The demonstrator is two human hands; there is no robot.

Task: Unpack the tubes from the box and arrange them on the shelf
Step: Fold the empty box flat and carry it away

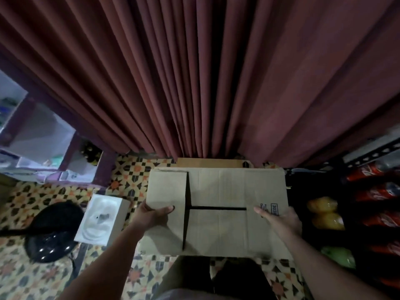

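A brown cardboard box [218, 191] stands on the patterned tiled floor in front of me, its top flaps folded down with dark slits between them. My left hand [154, 214] grips the left flap's edge, thumb on top and fingers under it. My right hand [279, 217] lies flat on the right flap near a printed mark, fingers straight. No tubes are visible; the box's inside is hidden. A shelf [368, 156] of perforated metal stands at the right.
Red bottles [376, 193] and yellow and green bottles [324, 215] fill the right shelf. A white carton [101, 219] and a black helmet-like object [52, 230] lie on the floor at left. A purple-framed rack [71, 148] is at far left. A maroon curtain [194, 72] hangs behind.
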